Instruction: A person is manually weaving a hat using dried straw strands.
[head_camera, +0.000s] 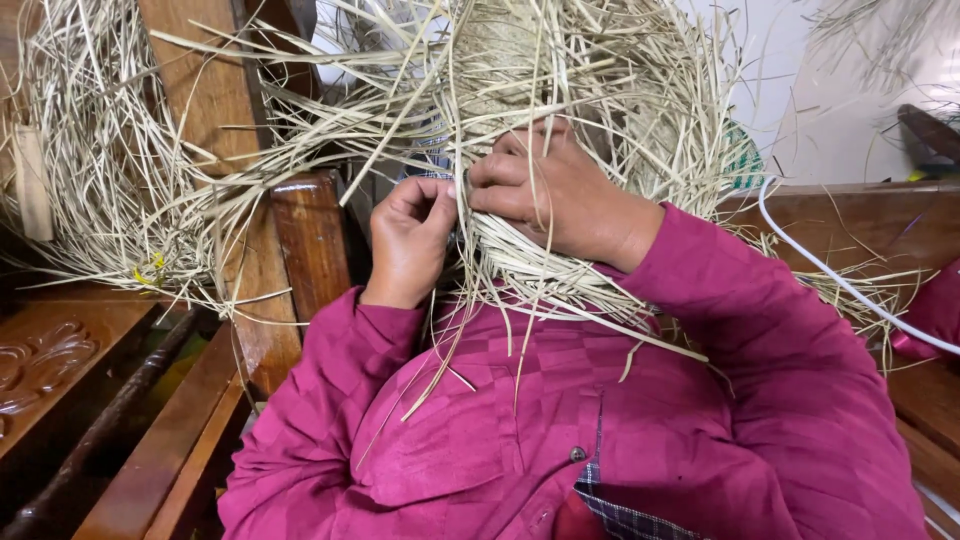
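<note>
My left hand (410, 240) and my right hand (560, 190) meet close together in a mass of pale dried straw strands (560, 280). The left hand's fingers are curled and pinch a few strands beside the right hand's fingertips. Spread over a bundle of strands, the right hand presses and grips it. Just above the hands rises a tightly woven straw piece (495, 50), with loose ends sticking out all around it. Strands hang down over my magenta shirt (520, 430). The fingertips are partly hidden by straw.
A loose heap of straw (100, 180) lies at the left over dark brown wooden furniture (300, 240) with a carved panel (40, 360). A white cable (840, 285) crosses a wooden ledge at the right. A green-and-white woven item (745, 155) shows behind the straw.
</note>
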